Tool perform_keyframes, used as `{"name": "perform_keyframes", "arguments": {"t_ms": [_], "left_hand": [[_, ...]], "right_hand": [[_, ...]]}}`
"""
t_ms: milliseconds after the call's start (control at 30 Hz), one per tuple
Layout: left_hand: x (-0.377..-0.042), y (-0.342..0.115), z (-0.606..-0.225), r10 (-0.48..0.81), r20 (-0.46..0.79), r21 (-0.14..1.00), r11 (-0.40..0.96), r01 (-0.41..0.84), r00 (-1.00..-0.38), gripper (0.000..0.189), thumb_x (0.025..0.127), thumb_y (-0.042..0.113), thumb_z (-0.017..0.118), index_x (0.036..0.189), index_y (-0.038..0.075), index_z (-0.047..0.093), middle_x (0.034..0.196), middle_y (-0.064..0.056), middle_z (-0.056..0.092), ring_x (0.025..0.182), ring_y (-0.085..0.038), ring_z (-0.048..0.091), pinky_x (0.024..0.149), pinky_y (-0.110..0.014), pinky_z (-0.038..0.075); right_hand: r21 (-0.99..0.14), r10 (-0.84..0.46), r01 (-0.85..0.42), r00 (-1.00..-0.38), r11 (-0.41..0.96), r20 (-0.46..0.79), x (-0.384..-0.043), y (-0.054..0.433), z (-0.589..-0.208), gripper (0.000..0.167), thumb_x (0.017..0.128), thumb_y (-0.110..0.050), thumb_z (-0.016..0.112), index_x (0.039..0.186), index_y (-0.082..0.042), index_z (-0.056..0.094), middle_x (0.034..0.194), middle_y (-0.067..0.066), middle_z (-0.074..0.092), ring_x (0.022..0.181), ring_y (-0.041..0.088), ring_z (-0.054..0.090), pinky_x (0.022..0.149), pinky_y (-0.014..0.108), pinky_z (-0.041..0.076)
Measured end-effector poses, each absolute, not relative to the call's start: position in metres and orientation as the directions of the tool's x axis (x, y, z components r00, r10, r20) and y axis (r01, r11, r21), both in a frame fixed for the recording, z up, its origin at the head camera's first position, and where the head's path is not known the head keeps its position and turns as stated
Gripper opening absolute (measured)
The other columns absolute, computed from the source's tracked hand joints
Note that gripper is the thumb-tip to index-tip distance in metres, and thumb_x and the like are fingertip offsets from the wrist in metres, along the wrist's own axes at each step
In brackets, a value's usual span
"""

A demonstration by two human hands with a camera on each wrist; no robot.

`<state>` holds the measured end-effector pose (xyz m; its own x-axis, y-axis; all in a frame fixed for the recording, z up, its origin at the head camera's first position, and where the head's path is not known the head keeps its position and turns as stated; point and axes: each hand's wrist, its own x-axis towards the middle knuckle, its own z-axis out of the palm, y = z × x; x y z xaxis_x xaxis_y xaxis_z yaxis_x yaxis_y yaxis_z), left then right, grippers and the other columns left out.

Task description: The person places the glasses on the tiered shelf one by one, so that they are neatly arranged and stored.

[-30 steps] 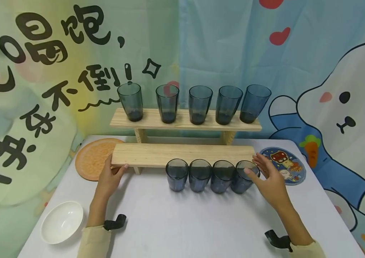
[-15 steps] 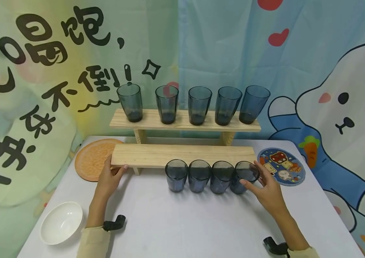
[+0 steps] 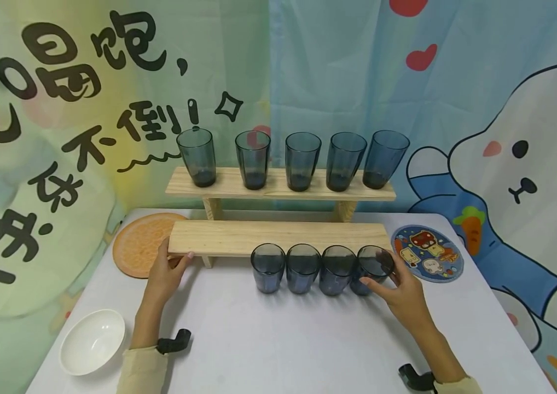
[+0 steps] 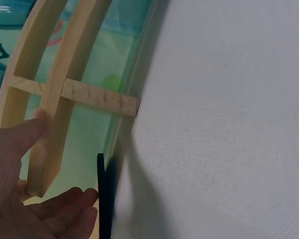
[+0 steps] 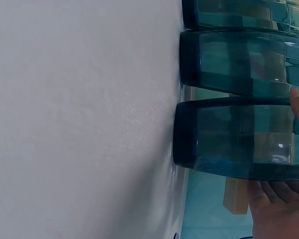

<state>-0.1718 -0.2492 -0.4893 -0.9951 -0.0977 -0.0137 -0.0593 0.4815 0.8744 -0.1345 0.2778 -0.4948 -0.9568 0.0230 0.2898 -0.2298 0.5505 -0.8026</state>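
Note:
My left hand (image 3: pixel 164 278) holds the left end of the lower board of a two-tier wooden shelf (image 3: pixel 278 232). In the left wrist view its thumb lies against the board (image 4: pixel 52 134) and a finger shows behind it. In front of the lower board, several dark blue-grey drinking glasses stand in a row on the table. My right hand (image 3: pixel 406 298) grips the rightmost glass (image 3: pixel 372 264), thumb at the front and fingers round the right side. The right wrist view shows this glass (image 5: pixel 229 137) upright, its base at the white tabletop, close beside its neighbour (image 5: pixel 229 62).
More glasses (image 3: pixel 300 161) of the same kind line the upper board (image 3: pixel 278 189). An orange round mat (image 3: pixel 135 246) lies left of the shelf, a blue patterned round mat (image 3: pixel 426 254) right of it. A white bowl (image 3: pixel 92 342) stands at front left. A printed curtain (image 3: pixel 328 65) hangs behind.
My right hand has moved left and closed its fingers and thumb round the rightmost glass. The left hand stays at the shelf's end.

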Motion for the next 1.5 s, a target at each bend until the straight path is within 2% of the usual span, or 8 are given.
{"name": "perform_keyframes", "arguments": {"t_ms": [233, 567, 867, 967, 1133, 1267, 1500], "left_hand": [[-0.173, -0.249, -0.49, -0.102, -0.016, 0.874, 0.482, -0.063, -0.995, 0.084, 0.11, 0.033, 0.06, 0.169, 0.007, 0.007, 0.164, -0.031, 0.032, 0.142, -0.048, 0.051, 0.114, -0.057, 0.047], [-0.171, -0.25, -0.49, -0.1, -0.023, 0.876, 0.477, -0.068, -0.995, 0.084, 0.11, 0.034, 0.06, 0.17, 0.009, 0.007, 0.164, -0.03, 0.033, 0.143, -0.048, 0.05, 0.114, -0.058, 0.046], [-0.172, -0.25, -0.49, -0.104, -0.014, 0.872, 0.486, -0.063, -0.994, 0.083, 0.11, 0.033, 0.06, 0.169, 0.008, 0.008, 0.165, -0.03, 0.031, 0.142, -0.048, 0.051, 0.114, -0.057, 0.047], [-0.172, -0.249, -0.489, -0.104, -0.014, 0.871, 0.487, -0.063, -0.994, 0.083, 0.11, 0.033, 0.06, 0.169, 0.008, 0.007, 0.165, -0.03, 0.032, 0.141, -0.048, 0.052, 0.114, -0.057, 0.047], [-0.172, -0.249, -0.489, -0.101, -0.016, 0.872, 0.485, -0.064, -0.995, 0.083, 0.109, 0.033, 0.061, 0.169, 0.007, 0.009, 0.163, -0.031, 0.034, 0.14, -0.048, 0.053, 0.113, -0.057, 0.048], [-0.172, -0.249, -0.489, -0.103, -0.011, 0.873, 0.483, -0.06, -0.995, 0.082, 0.11, 0.032, 0.06, 0.169, 0.007, 0.009, 0.163, -0.03, 0.035, 0.14, -0.048, 0.053, 0.113, -0.057, 0.048], [-0.171, -0.248, -0.487, -0.096, -0.021, 0.881, 0.469, -0.063, -0.995, 0.082, 0.11, 0.032, 0.06, 0.169, 0.008, 0.009, 0.165, -0.03, 0.031, 0.143, -0.048, 0.05, 0.114, -0.057, 0.047]], "right_hand": [[-0.828, 0.014, -0.178, -0.976, 0.532, 0.219, -0.13, 0.276, -0.487, 0.085, 0.092, -0.025, 0.086, 0.161, -0.01, 0.039, 0.156, 0.02, 0.05, 0.147, 0.043, 0.045, 0.109, 0.004, 0.032], [-0.837, -0.012, -0.138, -0.988, 0.529, 0.156, -0.12, 0.279, -0.479, 0.084, 0.092, -0.029, 0.086, 0.16, -0.01, 0.041, 0.162, 0.023, 0.042, 0.151, 0.046, 0.039, 0.11, 0.003, 0.029], [-0.84, 0.014, -0.075, -0.995, 0.538, 0.098, -0.112, 0.284, -0.455, 0.097, 0.091, -0.03, 0.086, 0.165, -0.002, 0.029, 0.167, 0.03, 0.031, 0.153, 0.05, 0.033, 0.113, 0.019, 0.034], [-0.849, 0.022, -0.074, -0.995, 0.522, 0.101, -0.111, 0.287, -0.443, 0.096, 0.093, -0.027, 0.085, 0.165, -0.002, 0.028, 0.166, 0.031, 0.032, 0.153, 0.05, 0.032, 0.112, 0.02, 0.036], [-0.854, 0.034, -0.098, -0.99, 0.511, 0.135, -0.115, 0.291, -0.424, 0.091, 0.095, -0.026, 0.083, 0.165, -0.004, 0.028, 0.161, 0.031, 0.038, 0.153, 0.046, 0.034, 0.108, 0.011, 0.038], [-0.848, 0.048, -0.136, -0.981, 0.513, 0.187, -0.123, 0.293, -0.412, 0.085, 0.096, -0.024, 0.081, 0.164, -0.005, 0.033, 0.155, 0.026, 0.044, 0.155, 0.041, 0.036, 0.107, 0.006, 0.036], [-0.822, 0.107, -0.167, -0.958, 0.545, 0.266, -0.144, 0.299, -0.397, 0.083, 0.097, -0.024, 0.08, 0.163, -0.004, 0.035, 0.154, 0.027, 0.047, 0.151, 0.041, 0.042, 0.109, 0.009, 0.035]]}}
